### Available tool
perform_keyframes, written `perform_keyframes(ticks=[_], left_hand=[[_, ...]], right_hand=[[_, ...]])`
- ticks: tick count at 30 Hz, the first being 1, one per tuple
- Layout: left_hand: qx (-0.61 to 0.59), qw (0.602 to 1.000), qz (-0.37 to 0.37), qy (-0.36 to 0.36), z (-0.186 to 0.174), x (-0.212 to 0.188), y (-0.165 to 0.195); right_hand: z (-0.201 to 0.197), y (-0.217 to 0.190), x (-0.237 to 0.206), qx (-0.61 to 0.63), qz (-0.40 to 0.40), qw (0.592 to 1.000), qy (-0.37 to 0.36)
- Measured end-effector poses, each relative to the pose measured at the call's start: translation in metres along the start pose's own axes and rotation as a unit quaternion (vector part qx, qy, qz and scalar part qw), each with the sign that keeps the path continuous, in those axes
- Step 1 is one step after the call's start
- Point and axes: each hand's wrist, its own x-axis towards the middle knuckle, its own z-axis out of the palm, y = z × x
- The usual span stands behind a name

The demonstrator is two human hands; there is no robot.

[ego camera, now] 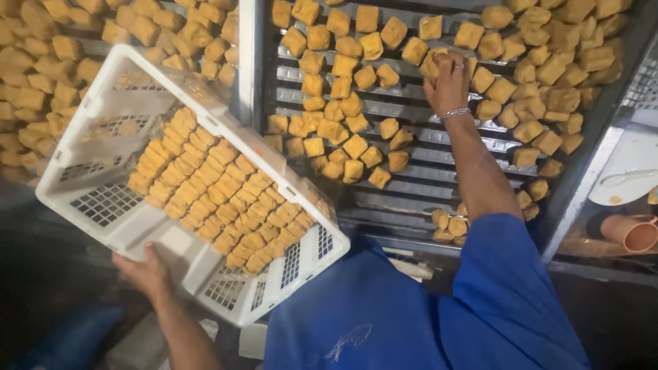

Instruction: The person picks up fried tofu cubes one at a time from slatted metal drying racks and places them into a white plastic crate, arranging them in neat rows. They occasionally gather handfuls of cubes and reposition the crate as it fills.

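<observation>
Left hand (147, 274) fingers grip a tilted white crate (103, 205) of fried cubes (219, 199) while the right hand (447, 85) closes on a cube above a dark slatted rack (411, 188).

Dim room — dark floor (41, 274), slatted metal rack (411, 185) under harsh light.

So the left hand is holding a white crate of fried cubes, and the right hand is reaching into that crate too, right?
Not quite. The left hand does hold the white crate of cubes, but the right hand is over the slatted rack, touching cubes there. The head view shows it.
</observation>
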Motion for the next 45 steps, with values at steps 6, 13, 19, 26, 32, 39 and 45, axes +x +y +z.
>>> perform_keyframes(ticks=[6,13,19,26,32,39,45], left_hand=[[0.048,0.998,0.037,0.007,-0.001,-0.005,0.001],[0.067,0.997,-0.018,0.02,0.001,-0.002,0.006],[0.063,0.997,-0.023,0.025,0.001,-0.006,0.004],[0.069,0.997,-0.032,0.031,0.004,-0.001,0.01],[0.072,0.997,-0.023,0.032,0.002,-0.005,0.008],[0.026,0.998,-0.037,0.039,0.007,-0.001,0.005],[-0.041,0.999,-0.015,0.012,0.002,0.002,0.017]], right_hand=[[0.009,0.001,0.021,0.136,-0.016,0.99,0.035],[0.022,-0.003,0.041,0.062,-0.045,0.995,-0.064],[0.039,-0.012,0.077,0.129,-0.15,0.975,0.097],[0.043,-0.024,0.102,0.095,-0.196,0.976,0.02],[0.047,-0.038,0.133,0.154,-0.197,0.968,-0.027],[0.042,-0.066,0.171,0.065,-0.144,0.967,-0.199],[0.05,-0.082,0.17,0.082,-0.153,0.971,-0.165]])
